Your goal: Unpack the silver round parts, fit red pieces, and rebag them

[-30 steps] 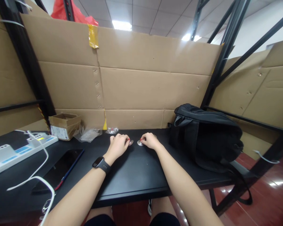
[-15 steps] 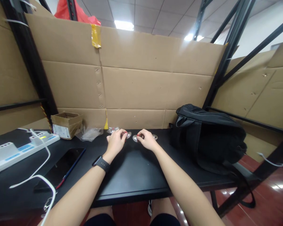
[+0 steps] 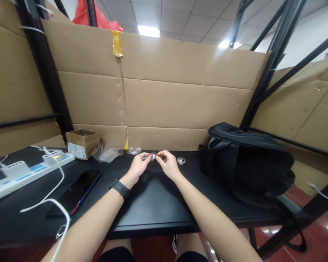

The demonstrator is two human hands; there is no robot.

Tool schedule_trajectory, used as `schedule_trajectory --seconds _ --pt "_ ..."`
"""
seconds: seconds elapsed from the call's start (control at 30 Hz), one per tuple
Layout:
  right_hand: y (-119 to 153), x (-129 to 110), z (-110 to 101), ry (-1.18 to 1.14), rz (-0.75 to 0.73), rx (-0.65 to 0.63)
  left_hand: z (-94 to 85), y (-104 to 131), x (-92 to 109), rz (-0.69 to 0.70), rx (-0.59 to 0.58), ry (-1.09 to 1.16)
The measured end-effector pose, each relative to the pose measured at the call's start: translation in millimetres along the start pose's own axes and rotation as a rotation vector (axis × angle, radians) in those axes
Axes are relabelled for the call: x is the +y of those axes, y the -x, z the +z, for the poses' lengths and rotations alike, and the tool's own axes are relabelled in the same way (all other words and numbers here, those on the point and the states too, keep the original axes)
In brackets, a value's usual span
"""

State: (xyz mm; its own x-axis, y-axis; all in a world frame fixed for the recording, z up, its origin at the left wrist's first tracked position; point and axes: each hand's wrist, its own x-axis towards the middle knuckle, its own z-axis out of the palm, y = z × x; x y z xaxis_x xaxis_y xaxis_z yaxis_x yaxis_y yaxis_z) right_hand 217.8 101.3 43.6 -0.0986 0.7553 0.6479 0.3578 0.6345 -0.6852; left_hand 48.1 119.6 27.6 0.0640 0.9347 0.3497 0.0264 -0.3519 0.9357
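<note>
My left hand (image 3: 140, 163) is closed, thumb and fingertips pinching the red part of a small shiny, see-through-looking disc (image 3: 152, 156). My right hand (image 3: 167, 163) also pinches a red part, on the other side. Between the two hands the shiny round pieces stand face to face, close together or touching; fingers hide most of them. Just right of my right hand, a round silvery ring-like piece (image 3: 181, 160) lies flat on the black table (image 3: 155, 203). Behind my left hand rests a small clear packet (image 3: 134, 150) with something red inside. A dark watch (image 3: 120, 188) is on my left wrist.
To the right sits a black backpack (image 3: 248, 163). On the left are a small cardboard box (image 3: 83, 143), crumpled clear plastic (image 3: 108, 154), a dark phone or tablet (image 3: 76, 189), a white power strip (image 3: 30, 174) and loose white cable (image 3: 61, 174). Cardboard (image 3: 164, 102) walls the back.
My hands have come together, bringing the two shiny discs from apart to face to face. The ring-like piece on the right now shows fully. The view has shifted slightly.
</note>
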Motion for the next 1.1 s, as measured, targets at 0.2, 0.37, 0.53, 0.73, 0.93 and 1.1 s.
schedule_trajectory --seconds 0.2,0.37,0.53,0.73,0.93,1.1 --pt "2.7 7.4 7.9 -0.245 0.122 -0.088 0.3 -1.5 -5.2 0.018 -0.029 -0.027" --pt "3.2 7.8 6.8 -0.363 0.216 -0.139 -4.8 -2.3 -10.0 -0.007 0.041 -0.302" --pt "3.4 6.2 2.5 -0.334 0.259 -0.185 -7.3 1.7 -0.9 0.044 0.016 -0.389" --pt "0.7 10.4 -3.4 -0.179 0.240 -0.163 -30.0 -1.5 12.3 0.132 -0.105 -0.787" --pt "-5.4 23.7 -16.8 -0.115 0.237 -0.060 -90.8 -9.8 -6.5 -0.174 0.189 -1.253" --pt "-7.3 33.2 -23.6 -0.194 0.284 -0.020 -122.1 -13.7 -14.5 -0.360 0.129 -1.299"
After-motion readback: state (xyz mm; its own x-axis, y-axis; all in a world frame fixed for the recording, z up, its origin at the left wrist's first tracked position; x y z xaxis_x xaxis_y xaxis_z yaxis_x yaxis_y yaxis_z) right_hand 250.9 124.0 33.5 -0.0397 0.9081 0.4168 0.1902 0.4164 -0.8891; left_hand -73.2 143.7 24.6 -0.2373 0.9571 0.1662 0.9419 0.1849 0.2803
